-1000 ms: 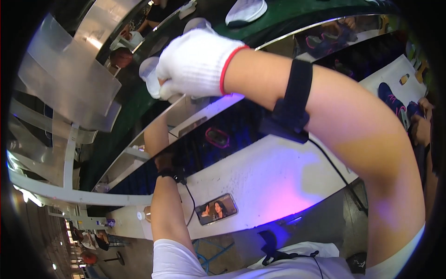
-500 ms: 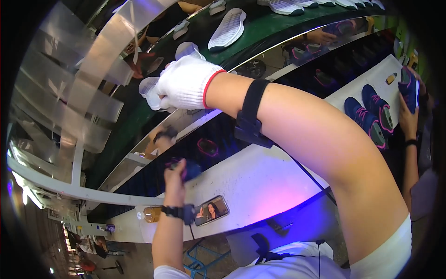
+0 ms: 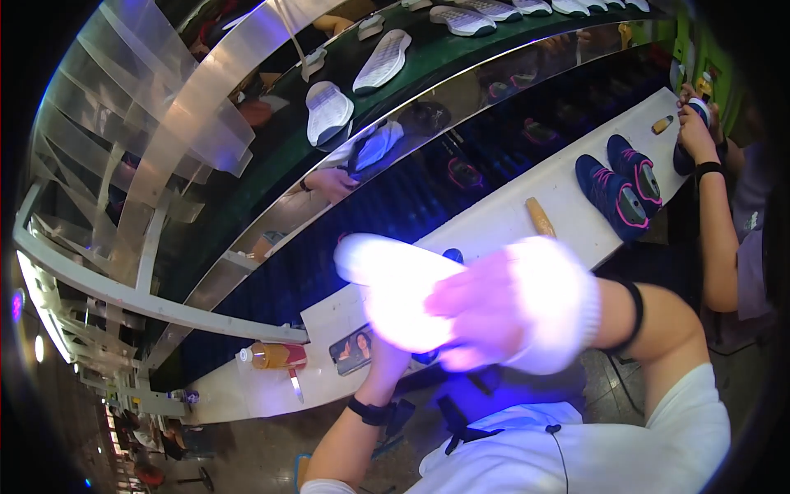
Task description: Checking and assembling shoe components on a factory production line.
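Note:
In the ultraviolet-looking glare before me, a white shoe sole (image 3: pixel 387 276) is gripped by my right hand (image 3: pixel 527 305), which wears a white knitted glove. My bare left hand (image 3: pixel 390 359) is just below the sole, its fingers mostly hidden behind it. Parts of a dark blue shoe (image 3: pixel 453 255) show behind the sole, where my left hand holds it. The glare washes out the edges, so I cannot tell whether sole and shoe touch.
Several white soles (image 3: pixel 383 62) line a green conveyor (image 3: pixel 428 58). The white ledge (image 3: pixel 494 230) holds a phone (image 3: pixel 352 351), a bottle (image 3: pixel 276 356), a wooden handle (image 3: pixel 540 217) and two dark blue shoes (image 3: pixel 609 193). Another person's hand (image 3: pixel 698 136) works at right.
My right hand has brought a sole from the conveyor down toward me. My left hand has moved right with the shoe to meet it. The view has shifted slightly.

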`<state>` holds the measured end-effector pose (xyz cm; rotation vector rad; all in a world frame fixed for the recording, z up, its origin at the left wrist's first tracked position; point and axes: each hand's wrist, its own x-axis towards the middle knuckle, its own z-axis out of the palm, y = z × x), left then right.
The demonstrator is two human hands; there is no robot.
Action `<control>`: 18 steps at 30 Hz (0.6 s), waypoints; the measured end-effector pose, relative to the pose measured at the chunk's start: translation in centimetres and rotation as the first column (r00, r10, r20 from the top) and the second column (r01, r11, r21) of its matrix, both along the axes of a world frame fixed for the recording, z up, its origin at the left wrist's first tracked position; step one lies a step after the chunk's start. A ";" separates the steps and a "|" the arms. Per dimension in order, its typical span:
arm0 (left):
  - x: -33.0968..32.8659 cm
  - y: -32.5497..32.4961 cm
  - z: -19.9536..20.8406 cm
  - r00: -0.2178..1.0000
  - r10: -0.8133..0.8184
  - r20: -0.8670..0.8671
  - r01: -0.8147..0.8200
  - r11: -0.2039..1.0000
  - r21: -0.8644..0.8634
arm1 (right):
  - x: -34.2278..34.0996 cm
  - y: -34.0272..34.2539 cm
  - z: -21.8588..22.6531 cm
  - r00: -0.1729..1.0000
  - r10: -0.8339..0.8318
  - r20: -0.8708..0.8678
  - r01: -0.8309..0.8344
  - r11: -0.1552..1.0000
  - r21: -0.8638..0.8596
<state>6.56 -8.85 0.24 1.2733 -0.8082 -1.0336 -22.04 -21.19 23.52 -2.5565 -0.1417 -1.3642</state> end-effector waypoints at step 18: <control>-8.1 -0.2 8.9 0.900 0.036 0.435 0.088 0.961 -0.261 | -7.6 5.1 -9.2 0.945 -0.327 -0.020 0.256 0.701 0.665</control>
